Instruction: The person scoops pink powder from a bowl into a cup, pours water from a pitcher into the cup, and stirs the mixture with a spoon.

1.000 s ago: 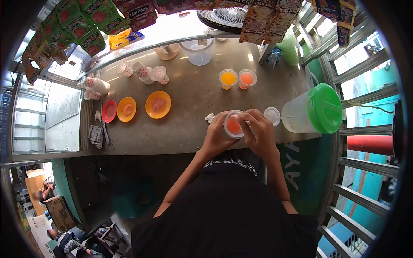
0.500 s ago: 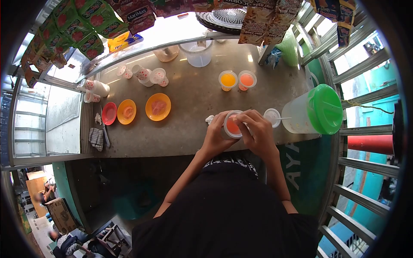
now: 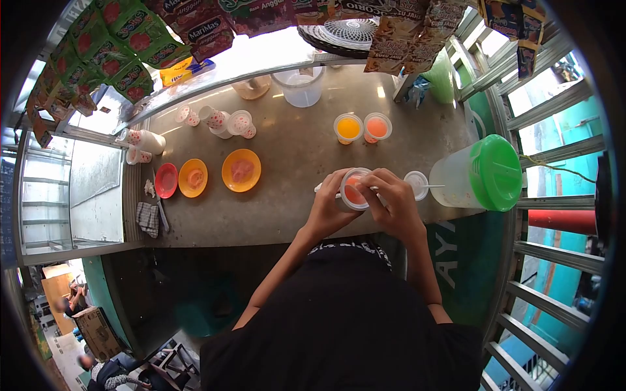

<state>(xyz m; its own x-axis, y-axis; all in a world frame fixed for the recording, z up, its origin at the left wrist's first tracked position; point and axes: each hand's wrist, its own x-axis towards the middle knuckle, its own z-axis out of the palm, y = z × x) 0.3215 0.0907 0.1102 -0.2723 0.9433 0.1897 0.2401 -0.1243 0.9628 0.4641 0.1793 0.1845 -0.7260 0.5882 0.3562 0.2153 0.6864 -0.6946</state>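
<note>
A clear plastic cup of pinkish-orange drink (image 3: 353, 190) is held near the counter's front edge. Wrapped round its left side is my left hand (image 3: 328, 207). My right hand (image 3: 394, 203) has its fingers pinched together at the cup's right rim; whatever they may grip there is too small to make out. Just right of it lies a round clear lid or cup (image 3: 415, 183) with a white stick or spoon across it. Farther back, a cup of yellow-orange drink (image 3: 348, 128) and a cup of pink-orange drink (image 3: 377, 128) stand side by side.
A green-lidded translucent container (image 3: 456, 179) stands at the right. Orange plates (image 3: 255, 180), a red plate (image 3: 166, 188), patterned cups (image 3: 240, 122) and a cloth (image 3: 147, 219) are at the left. A clear bucket (image 3: 302, 93) stands behind. Sachets (image 3: 135, 32) hang above. People sit at the lower left.
The view has shifted slightly, so the counter items appear a little lower. Both hands stay at the held cup, with the right fingers still pinched at its rim.
</note>
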